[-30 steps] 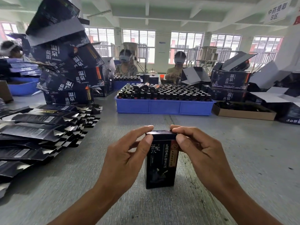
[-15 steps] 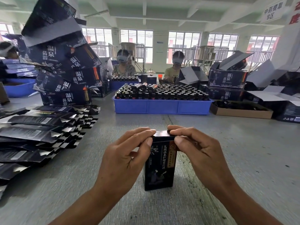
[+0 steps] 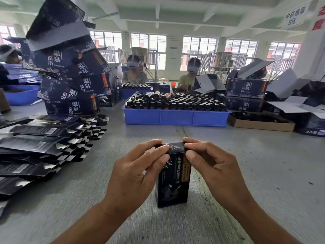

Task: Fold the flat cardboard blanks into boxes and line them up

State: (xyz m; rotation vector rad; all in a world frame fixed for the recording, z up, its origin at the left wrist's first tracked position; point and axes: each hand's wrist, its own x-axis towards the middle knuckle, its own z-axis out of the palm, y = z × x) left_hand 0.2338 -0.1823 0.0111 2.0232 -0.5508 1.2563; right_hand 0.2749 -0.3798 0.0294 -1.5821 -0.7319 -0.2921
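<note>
A: What has changed in the last second?

B: Your thumbs have slid in over the top flap of the box point(image 3: 173, 175), which stands upright on the table point(image 3: 263, 173) at lower centre. Your left hand point(image 3: 135, 175) and right hand point(image 3: 213, 170) pinch its top corners, fingers curled.

A: Meaning?

B: Closure looks nearly done; lining up remains. Flat blanks point(image 3: 40, 143) wait at left.

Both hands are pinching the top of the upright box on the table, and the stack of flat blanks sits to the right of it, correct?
Not quite. The blanks lie to the left of the box, as the head view shows. The rest holds: the left hand and right hand pinch the top of the upright box on the table.
</note>
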